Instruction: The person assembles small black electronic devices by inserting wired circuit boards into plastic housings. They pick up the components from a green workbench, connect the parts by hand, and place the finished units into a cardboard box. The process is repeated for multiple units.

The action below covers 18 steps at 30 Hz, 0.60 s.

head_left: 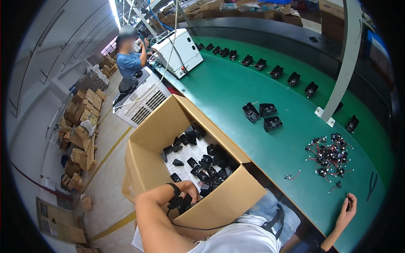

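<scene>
2 hands show at the lower edge. Our left hand (190,190) reaches down into an open cardboard box (230,198) standing beside the green table (236,90), among a heap of small black parts (202,164) lying on white paper. Its fingers curl downward near those parts, but the box wall and the wrist hide them, so we cannot tell whether it grips anything. Our right hand (348,208) rests on the table near its front edge, fingers loosely bent, fingertips pinching a small dark piece (347,203). Just beyond it lies a tangle of small wired parts (329,156), and 3 black housings (263,114) sit farther back. Another person (128,52) stands at a white machine (179,50) at the far end.
</scene>
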Each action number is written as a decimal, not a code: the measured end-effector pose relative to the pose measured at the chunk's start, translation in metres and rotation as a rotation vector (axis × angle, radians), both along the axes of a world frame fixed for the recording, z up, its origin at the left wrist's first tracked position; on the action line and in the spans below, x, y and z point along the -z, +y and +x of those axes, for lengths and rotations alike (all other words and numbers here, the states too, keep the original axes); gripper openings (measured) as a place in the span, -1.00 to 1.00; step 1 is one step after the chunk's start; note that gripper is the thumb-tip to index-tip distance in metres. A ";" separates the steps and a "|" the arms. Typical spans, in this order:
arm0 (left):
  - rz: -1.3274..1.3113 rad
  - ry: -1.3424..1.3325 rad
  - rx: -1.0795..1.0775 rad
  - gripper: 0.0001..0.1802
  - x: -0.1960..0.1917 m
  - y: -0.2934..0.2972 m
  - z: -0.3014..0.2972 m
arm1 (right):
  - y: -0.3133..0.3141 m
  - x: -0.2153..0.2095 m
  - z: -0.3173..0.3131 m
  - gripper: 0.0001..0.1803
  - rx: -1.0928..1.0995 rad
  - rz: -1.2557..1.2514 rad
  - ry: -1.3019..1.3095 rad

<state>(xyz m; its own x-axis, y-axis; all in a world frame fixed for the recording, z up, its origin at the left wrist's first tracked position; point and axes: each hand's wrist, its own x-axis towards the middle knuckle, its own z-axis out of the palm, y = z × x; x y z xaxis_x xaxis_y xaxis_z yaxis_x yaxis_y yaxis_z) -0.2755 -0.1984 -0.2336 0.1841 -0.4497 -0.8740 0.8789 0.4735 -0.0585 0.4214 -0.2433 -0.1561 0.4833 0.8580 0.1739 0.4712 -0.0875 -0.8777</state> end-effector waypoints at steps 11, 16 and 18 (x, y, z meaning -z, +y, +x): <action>-0.033 0.063 0.154 -0.02 0.018 0.007 0.012 | 0.002 -0.006 -0.006 -0.80 0.012 0.028 -0.069; -0.023 0.108 0.140 -0.09 0.007 0.018 -0.003 | 0.002 -0.009 -0.011 -0.81 0.042 0.032 -0.052; -0.029 0.127 0.126 -0.12 -0.001 0.024 -0.011 | 0.005 -0.013 -0.014 -0.80 0.054 0.031 -0.062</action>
